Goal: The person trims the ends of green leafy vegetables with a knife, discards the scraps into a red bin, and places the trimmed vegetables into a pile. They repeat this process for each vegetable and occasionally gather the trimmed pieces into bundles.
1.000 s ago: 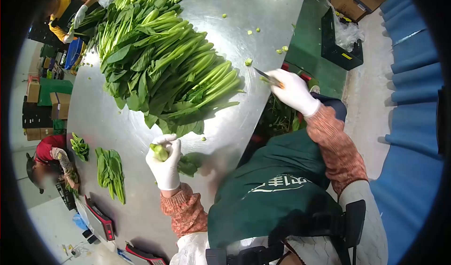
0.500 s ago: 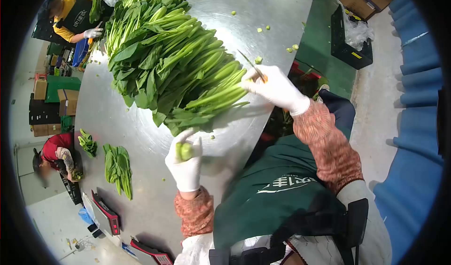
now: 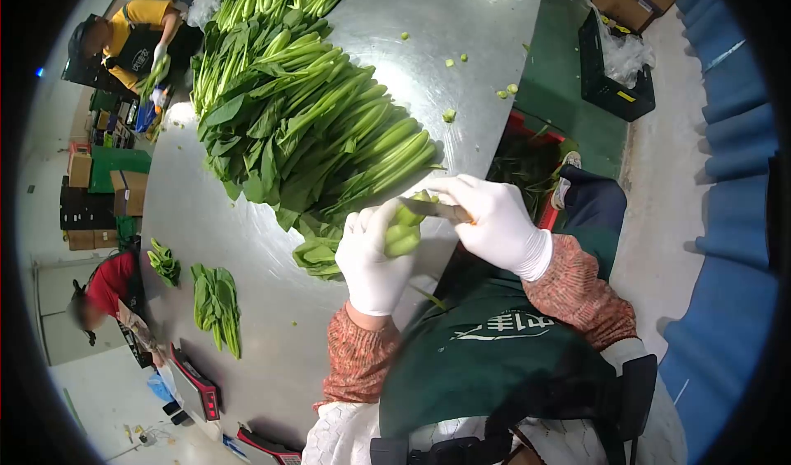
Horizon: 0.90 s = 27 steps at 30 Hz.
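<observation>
Fingers of the left hand (image 3: 372, 259) are clamped around green stalks (image 3: 402, 241), which are held above the near side of the metal table (image 3: 272, 382). By the fingers of the right hand (image 3: 504, 227), closed together, a knife (image 3: 447, 212) is gripped, its blade set at the stalk ends. Whether the cut is complete cannot be told.

Progress is judged as partial: small cut pieces (image 3: 449, 116) are scattered near the far edge, and two smaller bunches, one leafy bunch (image 3: 216, 304) and one shorter bunch (image 3: 164, 263), are laid apart on the left. A large leafy pile (image 3: 305, 119) is stacked beyond the hands, and its stalks are mostly directed toward the right.

Left hand pose: raised, wrist toward the body, palm turned inward. Right hand pose: brought in from the right, wrist lower than the knuckles, fingertips directed toward the left hand.
</observation>
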Motion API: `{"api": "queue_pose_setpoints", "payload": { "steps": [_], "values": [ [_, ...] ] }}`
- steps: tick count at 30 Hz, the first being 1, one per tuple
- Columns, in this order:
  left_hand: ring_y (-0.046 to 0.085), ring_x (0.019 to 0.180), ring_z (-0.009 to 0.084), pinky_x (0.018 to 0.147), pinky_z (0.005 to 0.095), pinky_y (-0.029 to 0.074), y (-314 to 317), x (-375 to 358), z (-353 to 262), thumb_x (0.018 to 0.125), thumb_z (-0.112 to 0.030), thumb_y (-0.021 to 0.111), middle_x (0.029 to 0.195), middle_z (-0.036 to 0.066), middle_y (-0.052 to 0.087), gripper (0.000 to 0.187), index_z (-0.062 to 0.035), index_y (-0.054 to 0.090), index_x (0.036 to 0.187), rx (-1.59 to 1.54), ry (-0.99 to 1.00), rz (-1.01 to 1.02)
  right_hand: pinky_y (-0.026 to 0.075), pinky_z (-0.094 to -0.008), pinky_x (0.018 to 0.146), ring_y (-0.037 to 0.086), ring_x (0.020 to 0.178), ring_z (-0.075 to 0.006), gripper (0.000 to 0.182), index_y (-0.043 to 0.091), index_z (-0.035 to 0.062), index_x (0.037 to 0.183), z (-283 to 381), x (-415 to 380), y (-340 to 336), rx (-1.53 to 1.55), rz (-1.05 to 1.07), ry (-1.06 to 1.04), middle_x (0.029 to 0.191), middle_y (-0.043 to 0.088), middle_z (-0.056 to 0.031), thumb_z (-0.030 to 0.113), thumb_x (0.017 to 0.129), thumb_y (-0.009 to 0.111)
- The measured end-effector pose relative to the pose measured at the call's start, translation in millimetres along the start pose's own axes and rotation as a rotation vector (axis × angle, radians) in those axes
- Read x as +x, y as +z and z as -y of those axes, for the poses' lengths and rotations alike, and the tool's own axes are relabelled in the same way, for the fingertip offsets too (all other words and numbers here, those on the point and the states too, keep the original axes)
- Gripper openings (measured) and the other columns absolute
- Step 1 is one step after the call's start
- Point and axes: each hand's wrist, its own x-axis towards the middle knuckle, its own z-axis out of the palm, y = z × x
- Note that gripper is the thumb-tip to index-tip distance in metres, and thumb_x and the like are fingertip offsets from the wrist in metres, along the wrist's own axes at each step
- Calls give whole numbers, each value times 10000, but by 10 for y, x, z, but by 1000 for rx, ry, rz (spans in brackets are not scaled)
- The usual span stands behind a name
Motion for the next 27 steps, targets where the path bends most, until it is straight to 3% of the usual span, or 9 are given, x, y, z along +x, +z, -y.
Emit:
{"api": "queue_pose_setpoints", "payload": {
  "steps": [5, 8, 11, 14, 18, 20, 23, 24, 27],
  "values": [
    [597, 824, 283, 743, 360, 497, -19, 17, -46, 688, 0, 770, 889, 81, 635, 361, -66, 667, 1027, -37, 0, 29, 551, -394, 648, 691, 778, -311, 310, 641, 92, 1126, 41, -19, 45, -4, 11, 10, 849, 683, -112, 80, 817, 656],
    [606, 832, 269, 768, 352, 493, 2, -3, -26, 707, 21, 764, 894, 88, 644, 337, -48, 672, 1024, -110, -26, 9, 567, -385, 693, 702, 838, -350, 426, 631, 77, 1200, -42, -38, 82, 51, 59, 58, 994, 703, -182, -8, 782, 631],
    [611, 834, 249, 777, 345, 494, 0, -42, 70, 717, 21, 765, 903, 80, 654, 331, -47, 674, 1028, -135, -21, -27, 556, -392, 672, 701, 800, -361, 398, 630, 54, 1208, -328, -24, 130, 1, 283, 321, 870, 691, -203, 11, 812, 617],
    [611, 832, 259, 772, 351, 497, -28, -42, 72, 711, 16, 780, 899, 87, 651, 339, -46, 667, 1025, -90, -62, -12, 543, -383, 667, 699, 799, -370, 373, 637, 53, 1200, -345, -63, 101, 166, 202, 330, 860, 677, -229, 3, 834, 585],
    [613, 834, 284, 760, 361, 499, -5, -13, 82, 702, -6, 797, 902, 100, 644, 358, -51, 656, 1028, -46, -74, -22, 546, -352, 698, 712, 812, -329, 381, 648, 49, 1160, -108, 32, 71, 214, 65, 49, 936, 691, -197, -39, 790, 630],
    [613, 835, 292, 759, 364, 501, -17, -4, 82, 695, -11, 795, 907, 103, 643, 366, -54, 656, 1031, -35, -60, -28, 526, -329, 673, 685, 725, -267, 355, 648, 36, 1154, -14, 55, 64, 239, 81, -2, 875, 677, -159, -15, 804, 676],
    [621, 858, 312, 764, 381, 514, -41, -1, 58, 670, 3, 766, 920, 109, 650, 358, -61, 664, 1007, -25, -58, -49, 511, -395, 653, 634, 701, -306, 300, 675, 20, 1086, 131, 99, 29, 413, 118, 101, 805, 655, -148, 159, 828, 743],
    [630, 862, 311, 769, 379, 519, -58, 5, 76, 659, 6, 754, 928, 107, 663, 358, -71, 670, 999, -6, 13, -42, 505, -382, 645, 629, 693, -293, 326, 678, -8, 1084, 84, 100, 117, 374, 36, -9, 801, 654, -143, 185, 837, 769],
    [647, 895, 308, 799, 371, 529, -94, -6, 111, 649, 14, 747, 962, 115, 681, 422, -77, 683, 1056, -144, -13, 62, 481, -361, 618, 585, 656, -270, 265, 684, -11, 1061, 107, 115, 116, 361, 46, -13, 791, 626, -142, 92, 827, 753]
  ]
}}
